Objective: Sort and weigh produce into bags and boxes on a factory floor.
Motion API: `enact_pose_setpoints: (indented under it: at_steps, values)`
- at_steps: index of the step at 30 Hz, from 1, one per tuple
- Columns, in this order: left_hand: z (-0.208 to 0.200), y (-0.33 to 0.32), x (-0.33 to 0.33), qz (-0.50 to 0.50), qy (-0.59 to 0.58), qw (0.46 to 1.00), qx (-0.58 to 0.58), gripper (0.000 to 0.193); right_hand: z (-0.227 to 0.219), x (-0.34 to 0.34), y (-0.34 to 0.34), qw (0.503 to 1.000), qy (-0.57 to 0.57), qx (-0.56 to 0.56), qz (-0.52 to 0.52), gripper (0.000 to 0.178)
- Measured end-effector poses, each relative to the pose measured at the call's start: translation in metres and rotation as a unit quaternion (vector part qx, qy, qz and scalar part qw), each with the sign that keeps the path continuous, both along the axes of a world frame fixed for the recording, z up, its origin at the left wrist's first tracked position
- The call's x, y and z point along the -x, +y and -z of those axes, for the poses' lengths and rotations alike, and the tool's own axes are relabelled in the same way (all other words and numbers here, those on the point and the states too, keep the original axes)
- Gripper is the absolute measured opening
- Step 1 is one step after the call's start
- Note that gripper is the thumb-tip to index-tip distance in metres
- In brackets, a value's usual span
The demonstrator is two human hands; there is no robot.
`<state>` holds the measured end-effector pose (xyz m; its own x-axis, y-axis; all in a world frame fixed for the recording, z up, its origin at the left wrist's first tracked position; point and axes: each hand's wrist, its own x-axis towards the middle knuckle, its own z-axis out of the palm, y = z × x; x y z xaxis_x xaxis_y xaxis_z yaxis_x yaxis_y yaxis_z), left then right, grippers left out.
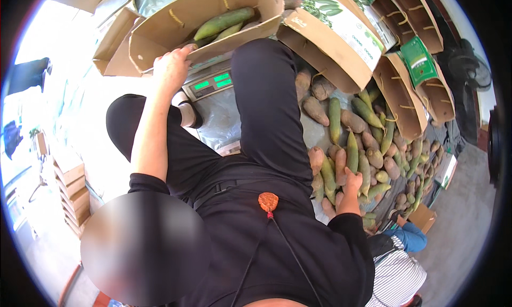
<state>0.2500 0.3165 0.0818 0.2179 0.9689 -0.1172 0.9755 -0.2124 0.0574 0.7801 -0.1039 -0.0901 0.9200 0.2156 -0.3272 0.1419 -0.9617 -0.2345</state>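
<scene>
My left hand (173, 67) grips the near rim of an open cardboard box (224, 49), its fingers bent over the edge. Inside the box lie long green radishes (223, 23), and the box rests on a digital scale (210, 84) with a lit green display. Down at my right side, my right hand (352, 183) closes around the lower end of a long green radish (352, 150). That radish lies among a heap of other green radishes and pinkish-brown root vegetables (352, 120). My right fingertips are partly hidden.
Open cardboard boxes with rope handles (325, 51) stand beyond the heap, one with a green packet (417, 59). Another person in a striped garment (397, 277) is at the lower right, a hand near the heap. Stacked cartons (72, 187) stand left; a black fan (469, 64) is far right.
</scene>
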Motion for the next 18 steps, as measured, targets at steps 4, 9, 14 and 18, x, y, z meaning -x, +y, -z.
enact_pose_setpoints:
  at_steps: [4, 9, 14, 18]
  values:
    - [-0.01, -0.005, 0.008, -0.011, -0.03, 0.999, 0.009, 0.036, -0.036, 0.026, 0.039, 0.98, 0.155, -0.063, 0.104, 0.044]
    - [-0.024, -0.01, 0.007, -0.025, -0.048, 0.998, 0.024, 0.029, -0.044, 0.038, 0.037, 0.926, 0.246, -0.202, 0.204, 0.045]
    - [-0.027, -0.014, 0.012, -0.029, -0.045, 0.998, 0.022, 0.029, -0.08, 0.055, 0.087, 0.899, 0.285, -0.316, 0.106, 0.035]
    - [-0.023, -0.012, 0.013, -0.021, -0.045, 0.999, 0.014, 0.03, -0.131, 0.065, 0.168, 0.875, 0.288, -0.377, -0.095, 0.036]
